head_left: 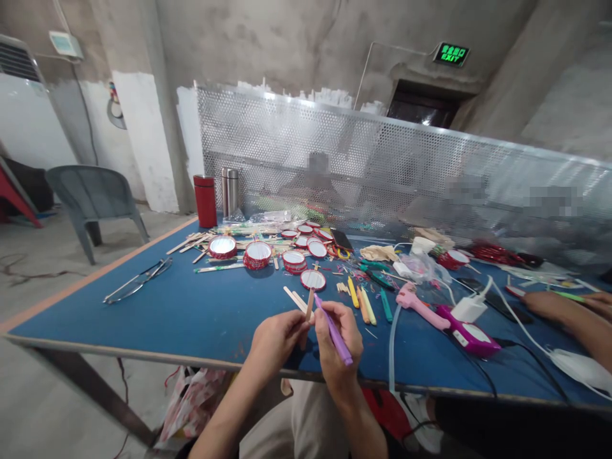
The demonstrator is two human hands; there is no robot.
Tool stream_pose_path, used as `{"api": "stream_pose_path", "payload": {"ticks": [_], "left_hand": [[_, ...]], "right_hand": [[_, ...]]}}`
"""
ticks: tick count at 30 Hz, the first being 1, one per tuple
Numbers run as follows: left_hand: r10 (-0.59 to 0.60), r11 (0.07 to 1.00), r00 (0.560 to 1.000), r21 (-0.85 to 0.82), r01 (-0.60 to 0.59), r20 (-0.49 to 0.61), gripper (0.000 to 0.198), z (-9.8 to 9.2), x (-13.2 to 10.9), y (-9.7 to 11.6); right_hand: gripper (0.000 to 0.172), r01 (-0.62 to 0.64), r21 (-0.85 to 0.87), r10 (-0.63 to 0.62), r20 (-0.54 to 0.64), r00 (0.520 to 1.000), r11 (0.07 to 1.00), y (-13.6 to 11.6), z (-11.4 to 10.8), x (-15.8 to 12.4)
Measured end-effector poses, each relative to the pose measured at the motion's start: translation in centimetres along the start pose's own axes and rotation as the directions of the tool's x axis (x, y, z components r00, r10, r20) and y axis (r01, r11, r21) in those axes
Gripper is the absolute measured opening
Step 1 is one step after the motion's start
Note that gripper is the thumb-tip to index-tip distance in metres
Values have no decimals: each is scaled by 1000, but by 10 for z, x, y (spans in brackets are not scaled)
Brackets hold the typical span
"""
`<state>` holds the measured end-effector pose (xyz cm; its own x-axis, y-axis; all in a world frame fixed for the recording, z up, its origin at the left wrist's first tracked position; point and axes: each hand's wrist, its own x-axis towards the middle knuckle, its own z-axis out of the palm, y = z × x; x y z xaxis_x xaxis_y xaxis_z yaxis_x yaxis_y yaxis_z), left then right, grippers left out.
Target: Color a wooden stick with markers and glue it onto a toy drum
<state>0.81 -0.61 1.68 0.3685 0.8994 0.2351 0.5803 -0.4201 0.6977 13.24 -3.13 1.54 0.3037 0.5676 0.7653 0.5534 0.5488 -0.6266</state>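
My left hand (280, 335) is closed, pinching a flat wooden craft stick (310, 305) that points up and away from me. In my right hand (340, 341) is a purple marker (338, 338), its tip at the stick's side. Directly beyond lies a round, red-rimmed disc (313, 279) with a pale, shiny face; the stick's top meets its lower edge, though I cannot tell if they are joined. Loose craft sticks (295, 298) lie just left of the held one. Yellow, orange and teal markers (364, 303) rest to the right.
Red-rimmed discs (258, 252) and many sticks crowd the table's back. Eyeglasses (138, 280) lie at left, near a red tumbler (204, 201) and steel flask (230, 191). A pink glue gun (421, 307), pliers (377, 275) and cables fill the right. A co-worker's hand (549, 306) reaches in there.
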Motion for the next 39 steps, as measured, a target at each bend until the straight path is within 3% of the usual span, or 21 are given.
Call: {"api": "stream_pose_path", "payload": {"ticks": [17,28,39], "left_hand": [[7,1000,1000,-3,-7,16,26,1,2,-1],[4,1000,1000,-18,-3,19,26,0,0,0],[0,1000,1000,-5,0,25,24,-1,0,1]], "right_hand": [[9,-15,45,14,24,1000,999,1,2,1],[7,49,1,-49,-18,999,999,-2,0,0],[9,-31,22,31,4,1000,999,-1,1,-1]]}}
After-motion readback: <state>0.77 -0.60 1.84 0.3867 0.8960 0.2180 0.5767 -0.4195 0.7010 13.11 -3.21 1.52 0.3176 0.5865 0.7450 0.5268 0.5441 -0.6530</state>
